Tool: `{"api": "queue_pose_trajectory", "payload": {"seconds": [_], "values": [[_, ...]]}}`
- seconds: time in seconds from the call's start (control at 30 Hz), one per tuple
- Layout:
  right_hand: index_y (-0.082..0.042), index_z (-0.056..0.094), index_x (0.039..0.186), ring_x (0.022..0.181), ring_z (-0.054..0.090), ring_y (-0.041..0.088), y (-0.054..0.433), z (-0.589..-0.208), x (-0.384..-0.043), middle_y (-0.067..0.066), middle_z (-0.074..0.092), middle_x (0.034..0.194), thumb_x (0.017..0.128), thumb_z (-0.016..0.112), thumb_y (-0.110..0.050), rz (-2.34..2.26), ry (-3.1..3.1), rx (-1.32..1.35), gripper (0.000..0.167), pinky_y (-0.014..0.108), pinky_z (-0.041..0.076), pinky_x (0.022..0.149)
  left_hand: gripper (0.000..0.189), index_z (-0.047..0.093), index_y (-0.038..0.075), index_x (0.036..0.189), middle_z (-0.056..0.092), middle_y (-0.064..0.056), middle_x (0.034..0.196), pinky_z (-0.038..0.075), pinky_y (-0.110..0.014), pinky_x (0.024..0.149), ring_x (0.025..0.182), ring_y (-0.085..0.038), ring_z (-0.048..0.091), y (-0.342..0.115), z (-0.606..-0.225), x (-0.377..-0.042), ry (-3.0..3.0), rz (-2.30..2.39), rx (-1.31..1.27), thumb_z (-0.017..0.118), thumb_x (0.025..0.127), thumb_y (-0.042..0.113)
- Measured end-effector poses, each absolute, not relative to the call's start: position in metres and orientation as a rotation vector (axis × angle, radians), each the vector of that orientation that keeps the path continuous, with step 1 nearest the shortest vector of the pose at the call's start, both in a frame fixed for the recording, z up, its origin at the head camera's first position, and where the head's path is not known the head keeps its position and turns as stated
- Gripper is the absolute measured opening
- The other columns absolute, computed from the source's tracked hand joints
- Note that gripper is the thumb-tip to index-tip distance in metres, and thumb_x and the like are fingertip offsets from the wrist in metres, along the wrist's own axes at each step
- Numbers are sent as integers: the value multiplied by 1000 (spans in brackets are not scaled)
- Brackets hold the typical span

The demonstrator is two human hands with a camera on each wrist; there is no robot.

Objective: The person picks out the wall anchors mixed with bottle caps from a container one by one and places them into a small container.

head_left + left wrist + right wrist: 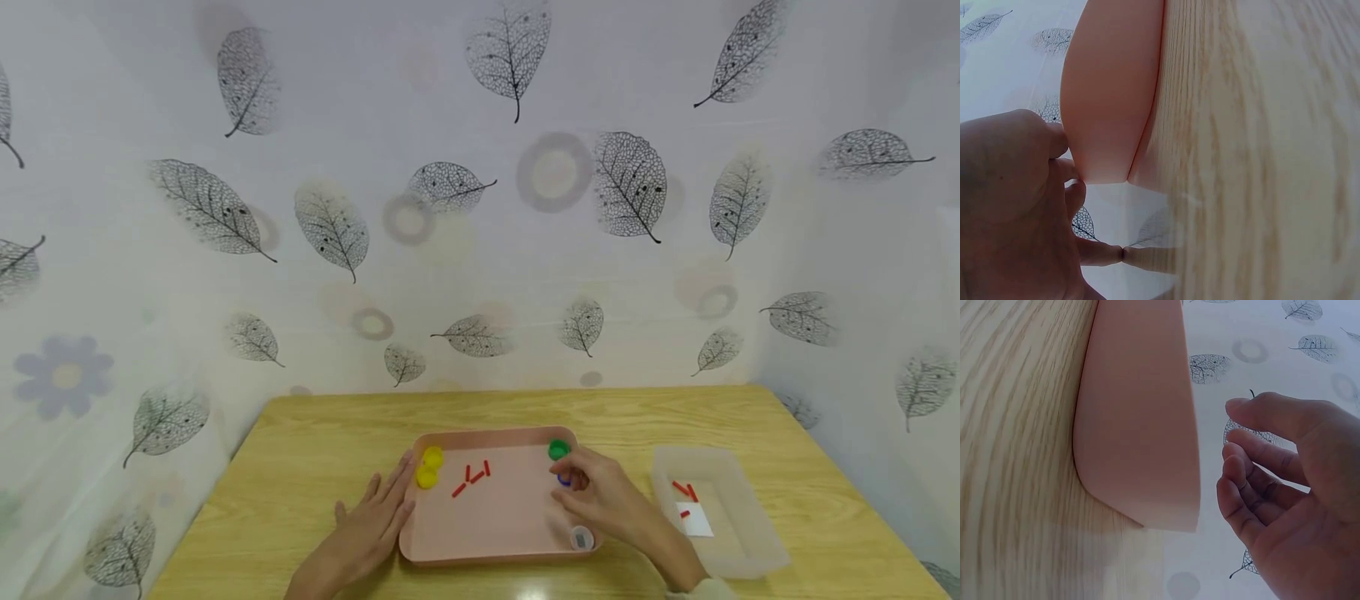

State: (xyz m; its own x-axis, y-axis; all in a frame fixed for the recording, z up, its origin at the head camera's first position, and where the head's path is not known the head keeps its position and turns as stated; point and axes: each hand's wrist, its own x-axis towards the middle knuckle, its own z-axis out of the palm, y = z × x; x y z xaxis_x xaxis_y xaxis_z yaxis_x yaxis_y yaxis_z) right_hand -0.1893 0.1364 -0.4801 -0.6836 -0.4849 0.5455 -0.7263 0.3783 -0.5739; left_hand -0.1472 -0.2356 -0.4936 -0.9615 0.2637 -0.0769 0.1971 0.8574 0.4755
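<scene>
A pink tray (510,521) lies on the table, its wall large in the left wrist view. My left hand (365,533) rests along its left edge with fingers extended. Over the right side of the tray is my right hand (606,493), thumb and fingers loosely bent and apart, nothing between them. Two yellow round cups (427,477) sit in the tray's far left corner. Several short red sticks (477,477) lie to their right. A green round cup (558,449) occupies the far right corner; a blue rim (564,480) nearby is mostly hidden by the right hand.
At the near right corner of the tray is a small clear round container (582,538) with something grey in it. To the right stands a translucent plastic box (750,533) holding several red sticks and a white card (697,520). Leaf-patterned cloth (480,267) hangs behind the wooden table (322,433).
</scene>
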Motion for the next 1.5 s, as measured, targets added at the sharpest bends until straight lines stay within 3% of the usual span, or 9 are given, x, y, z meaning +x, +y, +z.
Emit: {"api": "queue_pose_trajectory", "payload": {"seconds": [0.27, 0.5, 0.8, 1.07, 1.5], "values": [[-7, 68, 101, 72, 59, 14, 123, -481, -194, 0, 63, 88, 82, 82, 3, 1170, -2365, 1085, 26, 22, 53, 62, 58, 12, 30, 166, 10, 9, 172, 5, -92, 95, 150, -51, 22, -236, -494, -148, 2901, 711, 367, 29, 113, 46], [-8, 69, 101, 70, 57, 13, 112, -482, -198, -4, 60, 86, 82, 82, 3, 1215, -2378, 1071, 25, 21, 50, 60, 58, 13, 31, 166, 10, 10, 171, 5, -92, 95, 150, -50, 22, -236, -494, -147, 2902, 711, 361, 29, 113, 47], [-4, 69, 103, 75, 58, 15, 99, -484, -204, 9, 64, 90, 85, 80, 2, 1216, -2446, 1070, 22, 26, 53, 65, 59, 13, 30, 166, 10, 9, 171, 5, -92, 94, 149, -51, 22, -235, -494, -148, 2901, 712, 364, 29, 113, 47], [0, 69, 103, 72, 58, 11, 84, -487, -211, 6, 63, 89, 84, 82, -1, 1156, -2490, 1035, 23, 20, 52, 62, 58, 11, 31, 166, 9, 10, 171, 3, -92, 94, 150, -50, 21, -235, -494, -148, 2888, 733, 368, 28, 113, 47], [2, 68, 107, 80, 62, 17, 67, -493, -220, 13, 67, 100, 89, 77, -1, 1253, -2590, 1005, 20, 24, 55, 69, 58, 11, 31, 166, 10, 9, 172, 4, -93, 93, 150, -52, 21, -236, -494, -149, 2894, 715, 359, 29, 113, 46]]}}
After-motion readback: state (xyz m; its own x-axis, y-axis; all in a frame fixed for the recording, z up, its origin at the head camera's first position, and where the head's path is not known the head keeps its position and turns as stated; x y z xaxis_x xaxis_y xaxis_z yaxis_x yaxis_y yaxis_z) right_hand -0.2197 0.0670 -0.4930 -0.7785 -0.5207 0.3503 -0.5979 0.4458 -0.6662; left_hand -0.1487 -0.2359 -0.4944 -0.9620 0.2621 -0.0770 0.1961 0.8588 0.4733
